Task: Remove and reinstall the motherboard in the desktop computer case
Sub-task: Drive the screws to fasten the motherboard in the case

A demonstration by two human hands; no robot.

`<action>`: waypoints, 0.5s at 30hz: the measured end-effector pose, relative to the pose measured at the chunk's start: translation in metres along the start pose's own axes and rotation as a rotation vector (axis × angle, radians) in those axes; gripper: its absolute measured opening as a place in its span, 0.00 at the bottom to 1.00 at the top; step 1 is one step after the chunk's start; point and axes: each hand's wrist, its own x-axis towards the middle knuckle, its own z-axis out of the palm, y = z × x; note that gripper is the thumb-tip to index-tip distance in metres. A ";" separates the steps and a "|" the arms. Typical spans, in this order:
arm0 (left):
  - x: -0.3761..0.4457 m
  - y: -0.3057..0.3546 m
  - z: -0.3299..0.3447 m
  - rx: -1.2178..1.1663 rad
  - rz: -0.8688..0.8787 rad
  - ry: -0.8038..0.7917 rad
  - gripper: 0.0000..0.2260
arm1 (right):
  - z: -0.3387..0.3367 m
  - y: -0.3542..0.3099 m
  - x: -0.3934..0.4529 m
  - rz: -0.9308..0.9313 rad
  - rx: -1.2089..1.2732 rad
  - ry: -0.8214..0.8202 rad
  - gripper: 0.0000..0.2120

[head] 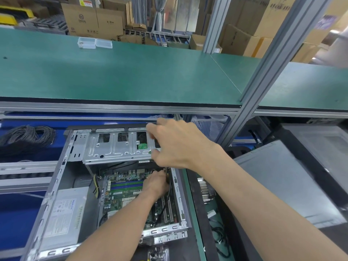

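The case [56, 185] lies open on its side on the lower bench, and the motherboard [124, 193] sits flat inside it, beside the power supply [64, 211].

Your right hand [177, 146] grips the right end of the hinged drive cage [116, 146], fingers curled over its edge, holding it tilted up off the board.

Your left hand [157, 182] is down at the board's far right corner, against a black cable [165, 200]. The fingers are curled, but whether they pinch a plug or only press there, I cannot tell.

Judgement: you are at the cable stage, either freeing or seating a connector at that corner. Which one cannot be read from here.

The next move calls for a steady hold on the cage so it does not drop on your left hand. Pull or push the connector straight, by its body and not by the wire. Check the yellow wire bundle [96, 187] stays off the board.
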 end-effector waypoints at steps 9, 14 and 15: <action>0.001 -0.002 0.001 0.038 0.014 -0.012 0.11 | -0.003 0.003 0.002 -0.035 0.123 -0.111 0.16; 0.000 -0.001 0.001 0.049 0.009 -0.013 0.11 | 0.004 0.002 0.004 0.050 -0.128 0.021 0.09; -0.001 -0.001 0.001 0.054 0.011 -0.017 0.11 | 0.002 0.003 0.004 0.011 -0.022 -0.031 0.05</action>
